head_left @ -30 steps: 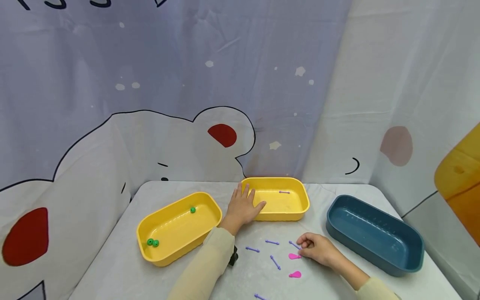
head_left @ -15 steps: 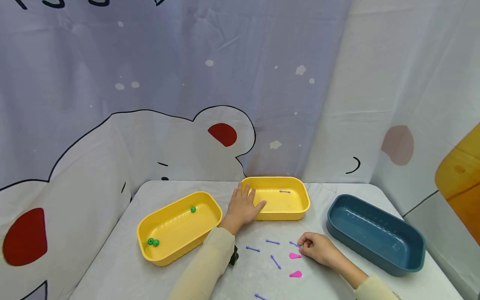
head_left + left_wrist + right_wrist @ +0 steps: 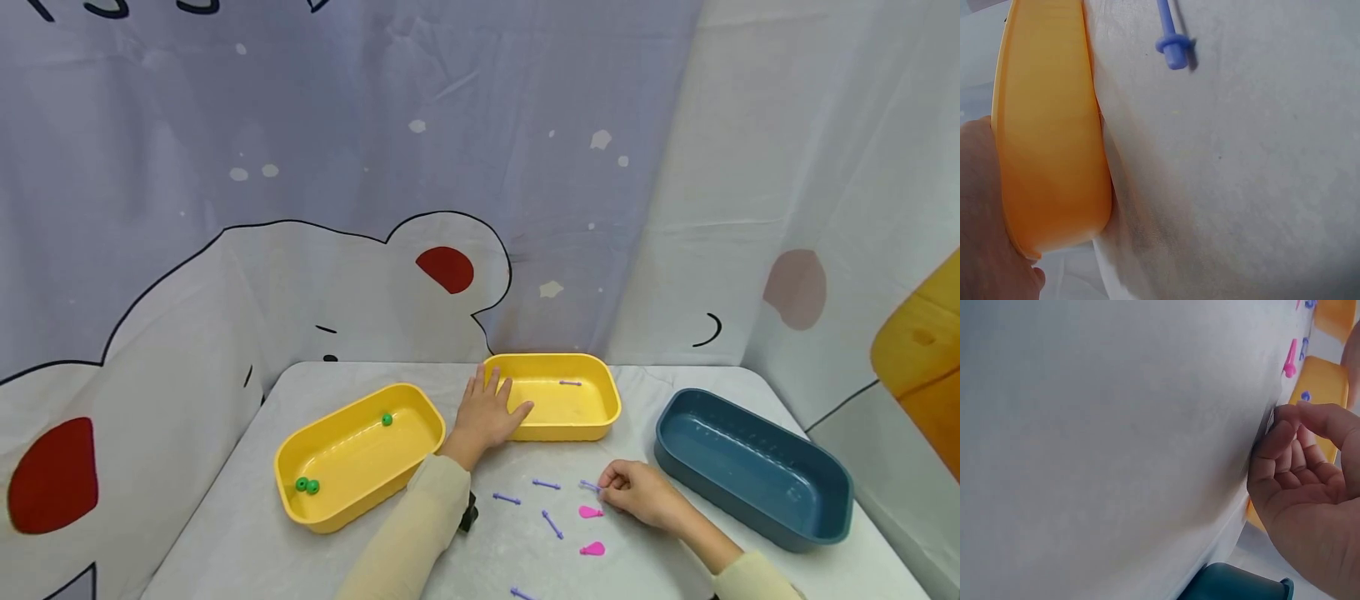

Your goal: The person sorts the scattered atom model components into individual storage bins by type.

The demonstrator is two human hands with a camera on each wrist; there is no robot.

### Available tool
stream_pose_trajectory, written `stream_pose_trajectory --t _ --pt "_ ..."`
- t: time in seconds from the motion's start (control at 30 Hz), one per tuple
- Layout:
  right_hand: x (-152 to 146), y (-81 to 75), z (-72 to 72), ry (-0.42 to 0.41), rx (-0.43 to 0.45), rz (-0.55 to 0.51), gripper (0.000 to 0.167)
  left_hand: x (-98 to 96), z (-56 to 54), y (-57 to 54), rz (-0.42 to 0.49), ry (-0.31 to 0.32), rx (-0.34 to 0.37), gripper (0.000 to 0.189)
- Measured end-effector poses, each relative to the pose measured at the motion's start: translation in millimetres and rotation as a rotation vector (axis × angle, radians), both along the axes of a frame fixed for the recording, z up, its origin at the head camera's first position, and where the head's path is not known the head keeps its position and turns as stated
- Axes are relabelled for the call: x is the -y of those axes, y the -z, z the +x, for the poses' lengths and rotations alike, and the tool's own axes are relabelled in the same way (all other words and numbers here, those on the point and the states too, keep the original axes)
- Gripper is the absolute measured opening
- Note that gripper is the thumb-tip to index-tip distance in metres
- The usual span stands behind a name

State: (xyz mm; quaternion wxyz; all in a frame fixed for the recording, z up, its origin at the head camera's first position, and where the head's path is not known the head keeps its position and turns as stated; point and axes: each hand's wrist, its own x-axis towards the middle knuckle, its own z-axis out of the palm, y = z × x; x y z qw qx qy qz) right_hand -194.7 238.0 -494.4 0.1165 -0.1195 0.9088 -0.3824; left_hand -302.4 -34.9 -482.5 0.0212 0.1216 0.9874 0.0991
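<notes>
Thumb and forefinger of my right hand [image 3: 641,493] pinch the end of a thin purple plastic rod [image 3: 589,485] just above the table, while my left hand [image 3: 483,417] lies with its fingers spread over the left side of a yellow oblong plastic tray [image 3: 566,433]. Behind everything hangs a printed lilac and white cloth backdrop [image 3: 570,208], then comes the white-covered table [image 3: 262,533]. On it, a deep teal oblong plastic tray [image 3: 720,505] sits to my right, and a second yellow tray [image 3: 345,454] stands angled to my left. Four other purple rods [image 3: 552,524] lie scattered between my arms, with another inside the tray under my left hand. Two pink teardrop-shaped pieces [image 3: 592,548] lie near my right fingertips. Smallest are three round green balls [image 3: 387,419] in the left-hand tray, two of them side by side. From my left wrist I see the tray's outer wall and a rod's collar and blunt tip, too small to make out from my head; my right wrist shows my remaining fingers curled toward the palm.
</notes>
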Motion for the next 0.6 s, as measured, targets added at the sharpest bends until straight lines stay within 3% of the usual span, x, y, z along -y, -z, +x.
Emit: stream_pose_trajectory --t 0.13,0.4,0.6 --pt "-1 -1.6 -1.6 0.005 -0.029 -0.035 0.005 0.4 0.0 -0.1 0.0 0.0 0.001 0.082" --pt "6 -13.3 -5.2 0.152 -0.07 -0.052 0.008 -0.3 -1.0 1.4 -0.006 -0.007 0.004 0.082" --pt "9 -21.2 -10.8 0.186 -0.099 -0.075 0.006 -0.8 -1.5 3.0 -0.007 -0.008 -0.005 0.082"
